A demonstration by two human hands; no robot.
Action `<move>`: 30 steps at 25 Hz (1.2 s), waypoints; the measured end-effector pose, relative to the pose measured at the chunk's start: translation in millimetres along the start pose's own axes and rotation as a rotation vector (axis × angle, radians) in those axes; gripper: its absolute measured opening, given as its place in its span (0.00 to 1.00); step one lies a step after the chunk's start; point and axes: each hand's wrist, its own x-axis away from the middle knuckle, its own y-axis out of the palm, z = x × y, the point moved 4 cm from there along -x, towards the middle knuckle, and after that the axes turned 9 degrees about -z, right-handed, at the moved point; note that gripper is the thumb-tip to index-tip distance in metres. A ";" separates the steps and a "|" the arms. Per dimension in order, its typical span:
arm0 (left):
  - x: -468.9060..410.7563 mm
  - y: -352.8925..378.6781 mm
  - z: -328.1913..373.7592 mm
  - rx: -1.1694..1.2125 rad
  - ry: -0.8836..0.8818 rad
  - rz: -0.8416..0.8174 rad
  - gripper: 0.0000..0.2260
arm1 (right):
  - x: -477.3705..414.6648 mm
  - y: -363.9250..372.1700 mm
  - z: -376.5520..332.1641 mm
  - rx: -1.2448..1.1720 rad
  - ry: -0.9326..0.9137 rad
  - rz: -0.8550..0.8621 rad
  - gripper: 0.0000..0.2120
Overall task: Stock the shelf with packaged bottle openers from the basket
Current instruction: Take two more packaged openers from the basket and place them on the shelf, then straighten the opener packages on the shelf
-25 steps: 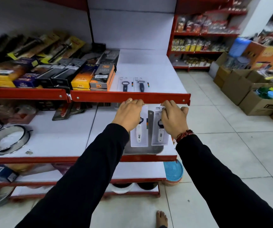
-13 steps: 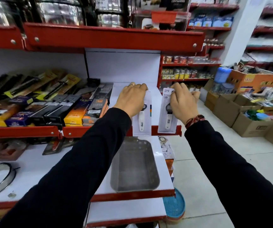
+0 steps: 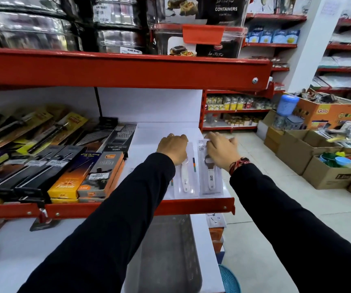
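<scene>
Two packaged bottle openers lie flat, side by side, at frame centre on the white shelf (image 3: 149,144): the left pack (image 3: 186,176) and right pack (image 3: 210,176), each a clear blister holding a white-handled opener. The grey basket (image 3: 170,250) sits on the shelf below.

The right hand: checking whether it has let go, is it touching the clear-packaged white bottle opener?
Touching. The head view shows the right hand pressing on the clear-packaged white bottle opener.

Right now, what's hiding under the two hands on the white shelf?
Under each hand, left hand and right hand, lies a clear packaged white-handled bottle opener flat on the white shelf. The packs' top parts are covered.
</scene>
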 end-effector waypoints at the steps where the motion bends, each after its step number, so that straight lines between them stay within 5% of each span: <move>1: -2.7 7.8 -1.2 0.013 0.004 -0.033 0.19 | -3.2 6.6 3.9 -0.012 0.014 -0.025 0.09; 15: -1.7 70.9 -11.6 0.120 0.014 -0.171 0.21 | -3.2 72.6 39.3 0.303 0.116 -0.330 0.19; 24: 40.5 33.5 -50.4 0.012 -0.034 -0.147 0.22 | 18.5 44.4 -7.3 0.208 0.056 -0.269 0.17; 30: 76.7 25.7 -94.4 -0.160 -0.134 -0.326 0.25 | 36.3 50.3 -61.5 0.149 -0.071 -0.442 0.19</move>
